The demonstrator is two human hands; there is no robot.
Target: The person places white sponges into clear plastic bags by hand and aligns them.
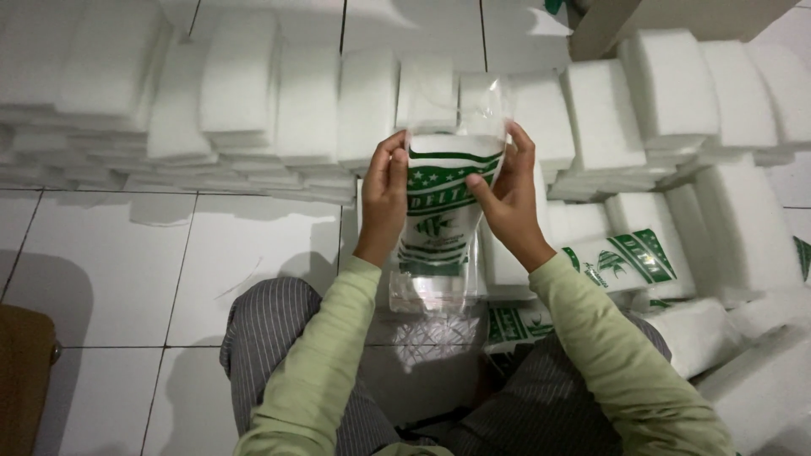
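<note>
Your left hand (384, 203) and right hand (507, 198) pinch the clear bag (439, 224) with green print; a white pad (452, 145) seems partly inside. More printed packs (621, 262) lie at near right, white pad stacks (253, 93) far.

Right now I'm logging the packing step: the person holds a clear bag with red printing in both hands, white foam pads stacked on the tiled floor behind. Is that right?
Not quite. The head view shows the printing on the clear bag is green, not red. The left hand and right hand both hold it, with white foam pads stacked on the tiled floor behind.
</note>
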